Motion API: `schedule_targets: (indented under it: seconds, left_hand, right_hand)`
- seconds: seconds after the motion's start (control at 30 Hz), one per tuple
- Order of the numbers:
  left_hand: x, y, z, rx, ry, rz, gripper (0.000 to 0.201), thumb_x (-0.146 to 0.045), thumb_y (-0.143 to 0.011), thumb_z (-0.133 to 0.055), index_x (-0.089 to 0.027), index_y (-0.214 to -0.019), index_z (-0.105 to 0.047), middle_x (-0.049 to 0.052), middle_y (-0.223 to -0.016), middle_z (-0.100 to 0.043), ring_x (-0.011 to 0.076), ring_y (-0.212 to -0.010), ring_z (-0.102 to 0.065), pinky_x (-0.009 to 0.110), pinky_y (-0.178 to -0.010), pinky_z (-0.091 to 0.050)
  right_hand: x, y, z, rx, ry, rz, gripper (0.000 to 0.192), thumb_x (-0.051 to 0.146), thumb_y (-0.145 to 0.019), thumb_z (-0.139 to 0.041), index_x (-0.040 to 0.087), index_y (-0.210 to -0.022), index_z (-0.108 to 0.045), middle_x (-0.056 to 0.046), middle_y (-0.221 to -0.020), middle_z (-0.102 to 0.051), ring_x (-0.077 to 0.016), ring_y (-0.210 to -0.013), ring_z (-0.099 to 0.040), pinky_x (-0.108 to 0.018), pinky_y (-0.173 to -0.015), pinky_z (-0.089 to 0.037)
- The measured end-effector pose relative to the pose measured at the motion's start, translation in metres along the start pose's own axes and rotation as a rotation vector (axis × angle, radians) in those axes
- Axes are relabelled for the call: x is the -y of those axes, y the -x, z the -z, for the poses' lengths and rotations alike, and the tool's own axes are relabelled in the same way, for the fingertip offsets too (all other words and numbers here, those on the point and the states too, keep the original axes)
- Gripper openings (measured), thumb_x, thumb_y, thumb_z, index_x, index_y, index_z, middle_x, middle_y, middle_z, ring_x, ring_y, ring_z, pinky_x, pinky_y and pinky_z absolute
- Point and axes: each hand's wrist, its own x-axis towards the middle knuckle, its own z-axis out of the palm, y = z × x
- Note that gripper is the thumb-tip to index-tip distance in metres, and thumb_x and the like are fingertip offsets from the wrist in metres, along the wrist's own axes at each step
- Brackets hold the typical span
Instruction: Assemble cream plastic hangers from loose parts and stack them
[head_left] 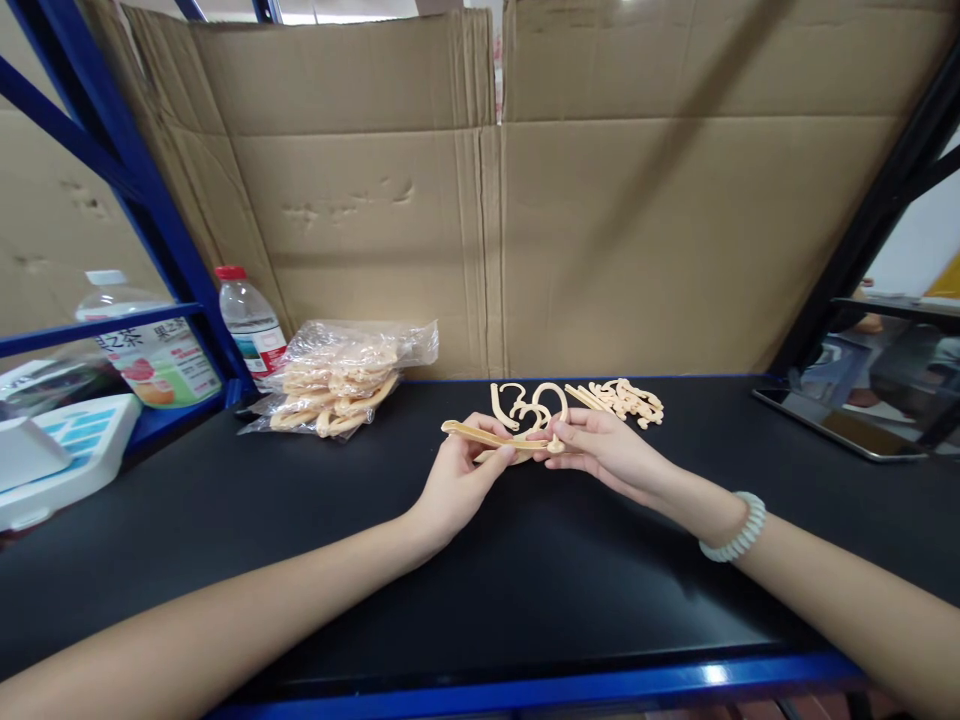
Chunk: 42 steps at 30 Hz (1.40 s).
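My left hand (459,480) is closed around a long, slightly curved beige plastic bar (480,433), its free end pointing left. At the bar's right end, my right hand (611,452) pinches a beige hook (553,392), shaped like a clothes-hanger hook, with a round knob at its foot. Bar and hook meet between the two hands; whether they are joined I cannot tell. Behind the fingers lie more curved beige pieces (504,410), partly covered by my hands. A pile of small beige parts (626,400) sits to their right.
Clear bags of beige parts (337,385) lie at the back left beside a red-capped bottle (251,325). A phone or tablet (836,425) rests at the right. Cardboard (652,220) walls off the back of the black table (525,590). A white tray (75,460) stands far left.
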Motion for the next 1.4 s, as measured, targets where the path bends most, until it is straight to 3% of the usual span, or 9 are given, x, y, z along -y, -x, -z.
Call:
schedule_targets:
  seconds: [0.47, 0.9, 1.4]
  left_hand:
    - [-0.004, 0.0, -0.003, 0.073, 0.034, 0.008, 0.016, -0.028, -0.079, -0.066, -0.019, -0.084, -0.054, 0.001, -0.086, -0.064, 0.0206, -0.094, -0.065, 0.033, -0.085, -0.049]
    - [-0.005, 0.003, -0.004, 0.104, 0.007, -0.031, 0.015, -0.028, -0.08, -0.064, -0.017, -0.084, -0.054, 0.0, -0.088, -0.052, 0.0155, -0.084, -0.059, 0.03, -0.077, -0.051]
    - [-0.005, 0.005, -0.005, 0.127, -0.052, -0.071, 0.01, -0.026, -0.084, -0.058, -0.017, -0.083, -0.055, 0.002, -0.088, -0.05, 0.018, -0.085, -0.057, 0.033, -0.076, -0.05]
  right_hand:
    - [-0.002, 0.0, -0.004, -0.038, 0.035, 0.029, 0.036, 0.046, -0.074, -0.072, 0.018, -0.075, -0.05, -0.006, -0.086, -0.068, -0.0149, -0.071, -0.066, -0.031, -0.07, -0.054]
    - [-0.014, -0.006, -0.008, -0.126, 0.152, 0.159, 0.033, 0.045, -0.076, -0.066, 0.02, -0.073, -0.044, 0.001, -0.061, -0.062, -0.013, -0.054, -0.058, -0.028, -0.053, -0.042]
    - [-0.011, -0.004, -0.008, -0.115, 0.241, 0.186, 0.032, 0.044, -0.077, -0.065, 0.021, -0.071, -0.044, 0.0, -0.07, -0.06, -0.0143, -0.065, -0.057, -0.029, -0.059, -0.045]
